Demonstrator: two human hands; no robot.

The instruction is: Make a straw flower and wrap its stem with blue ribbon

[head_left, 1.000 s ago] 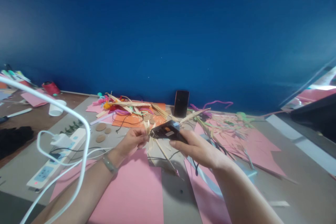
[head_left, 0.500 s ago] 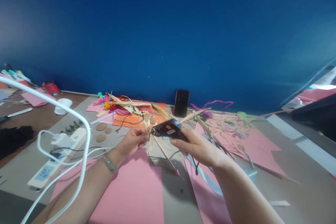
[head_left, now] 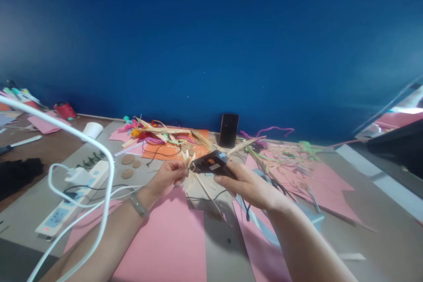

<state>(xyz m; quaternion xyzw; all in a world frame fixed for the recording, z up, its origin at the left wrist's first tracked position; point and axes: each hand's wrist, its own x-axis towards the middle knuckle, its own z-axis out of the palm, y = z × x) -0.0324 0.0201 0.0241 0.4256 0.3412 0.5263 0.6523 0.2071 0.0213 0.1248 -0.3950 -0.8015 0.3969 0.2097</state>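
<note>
My left hand [head_left: 172, 174] is closed, its fingertips pinching a small bundle of pale strips [head_left: 189, 162]. In my right hand [head_left: 246, 180] is a black handheld tool [head_left: 211, 163], gripped around its rear part. The tool's narrow front end points left and meets the strips beside my left fingertips. Exactly where tip and strips touch is too small to tell. Below, a thin stick [head_left: 208, 194] slants down to the right from the bundle. Pink paper [head_left: 165, 238] lies under my left wrist.
A dark phone [head_left: 229, 130] leans against the blue wall. White cables loop over a power strip [head_left: 72, 198] at the left. Craft scraps [head_left: 161, 134] lie behind my left hand, with pink sheets [head_left: 324, 180] at the right. A white cup [head_left: 92, 131] stands at the back left.
The white cup-like object at the back left has shifted right and changed its tilt. Both hands and the black tool have stayed almost in place.
</note>
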